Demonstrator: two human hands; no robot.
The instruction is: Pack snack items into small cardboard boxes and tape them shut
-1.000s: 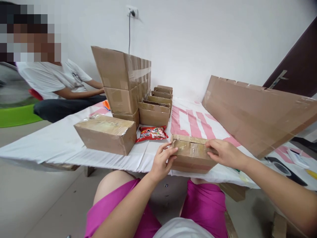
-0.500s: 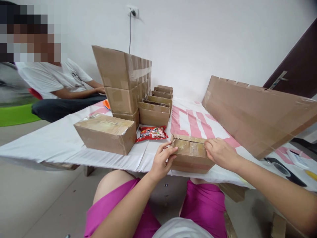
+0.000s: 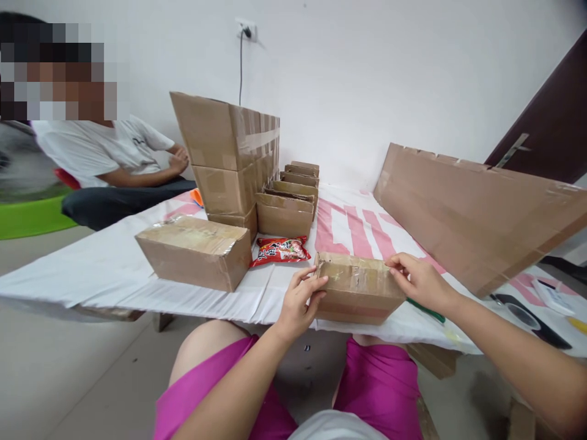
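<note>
A small cardboard box (image 3: pixel 360 300) with clear tape across its top lies at the table's front edge. My left hand (image 3: pixel 302 300) holds its left end, with fingers at the upper corner and side. At the box's upper right corner, my right hand (image 3: pixel 416 282) has its thumb and fingers pinched together on the edge. Beyond the box lies a red snack packet (image 3: pixel 280 250). A green tool or strip (image 3: pixel 426 310), partly hidden by my right hand, rests on the cloth to the right of the box.
Another taped box (image 3: pixel 192 253) stands at left. Behind it rise stacked boxes (image 3: pixel 215 134) beside a row of open-topped boxes (image 3: pixel 284 214). A large cardboard panel (image 3: pixel 468 214) stands at right, near a tape roll (image 3: pixel 523 315). A co-worker (image 3: pixel 114 153) sits at left.
My right hand has moved right along the box's top to its corner. The gap at the top flap no longer shows, and the green item is uncovered. The co-worker's hands have drawn back.
</note>
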